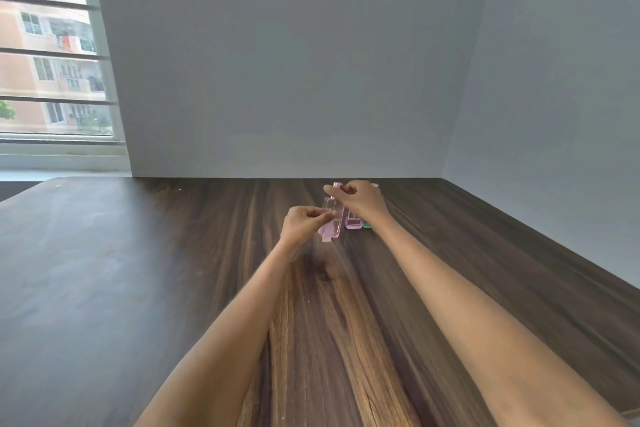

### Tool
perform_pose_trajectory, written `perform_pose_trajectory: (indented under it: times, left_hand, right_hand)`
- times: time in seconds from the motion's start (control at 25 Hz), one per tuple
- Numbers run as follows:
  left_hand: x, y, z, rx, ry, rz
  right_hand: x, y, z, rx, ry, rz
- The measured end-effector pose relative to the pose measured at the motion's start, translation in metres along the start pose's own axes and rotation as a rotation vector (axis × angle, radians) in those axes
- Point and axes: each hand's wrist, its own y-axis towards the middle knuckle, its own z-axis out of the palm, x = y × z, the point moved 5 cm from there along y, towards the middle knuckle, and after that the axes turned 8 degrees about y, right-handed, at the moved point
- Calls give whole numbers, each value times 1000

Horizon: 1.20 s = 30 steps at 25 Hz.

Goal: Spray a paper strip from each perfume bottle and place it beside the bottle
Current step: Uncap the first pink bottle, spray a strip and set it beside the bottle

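Observation:
A clear pink perfume bottle is held a little above the wooden table, far out in front of me. My left hand grips its left side, and a pale paper strip end sticks out below the bottle. My right hand pinches the bottle's cap or top from above. A second pink bottle stands just right of the first, partly behind my right wrist. A green thing peeks out beside it, mostly hidden.
The dark wooden table meets a grey wall at the back and on the right. A barred window is at the far left. Small pale specks lie on the tabletop.

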Motion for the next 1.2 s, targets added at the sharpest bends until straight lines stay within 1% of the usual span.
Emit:
perform_pose_trajectory:
  times: [0.08,0.2,0.36,0.44,0.56,0.68,0.8,0.88,0.96,1.08,1.12,1.2]
  left_hand:
    - [0,-1,0,23,12,-4]
    - [-3,-3,1,79,1,4]
    - [-7,-10,0,148,-88,-17]
    - [-7,-10,0,184,-85,-26]
    - [-4,-14,-1,237,-45,-67]
    - [2,-18,-5,177,-59,-89]
    - [4,-18,-12,85,-99,-99]
    - [3,-18,-13,75,-102,-104]
    - [3,-18,-11,71,-115,-99]
    - [2,-18,-9,58,-122,-86]
    - [2,-18,-8,59,-124,-83]
    - [2,-19,-6,59,-126,-81]
  right_hand:
    - [4,5,-4,-16,-62,-6]
    - [6,13,-8,13,-94,18]
    - [9,16,-13,159,18,41]
    - [9,13,-16,227,80,49]
    - [5,10,-25,282,229,60]
    - [-4,6,-38,262,386,102]
    - [-27,-4,-42,197,438,129]
    - [-48,-10,-35,252,477,152]
    - [-66,-15,-28,294,377,176]
    - [-83,-19,-24,223,-26,116]
    - [-84,-21,-23,209,-126,94]
    - [-85,-24,-17,213,-222,81]
